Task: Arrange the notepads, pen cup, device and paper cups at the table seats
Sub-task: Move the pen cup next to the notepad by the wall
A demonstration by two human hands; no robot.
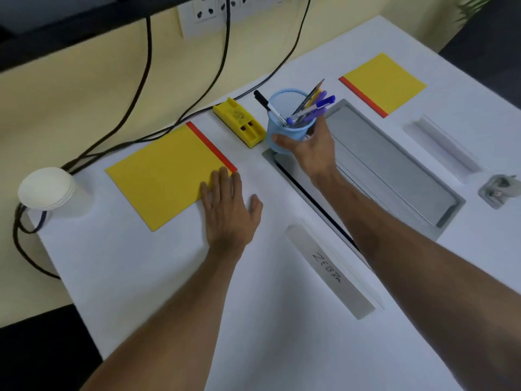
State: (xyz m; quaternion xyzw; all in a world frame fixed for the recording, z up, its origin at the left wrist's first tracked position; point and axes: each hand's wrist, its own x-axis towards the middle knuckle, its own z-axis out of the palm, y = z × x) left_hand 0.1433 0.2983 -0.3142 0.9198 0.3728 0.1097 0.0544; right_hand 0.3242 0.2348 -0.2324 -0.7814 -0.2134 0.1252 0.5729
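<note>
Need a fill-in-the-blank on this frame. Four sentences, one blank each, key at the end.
1. The right hand grips the pen cup, whose colour is ____.
2. The left hand rests flat on a corner of the near notepad, whose cover is mostly ____.
3. The yellow device lies between the near notepad and the ____.
4. The handwritten name card reads ____.
Missing words: blue; yellow; pen cup; ZEBRA.
</note>
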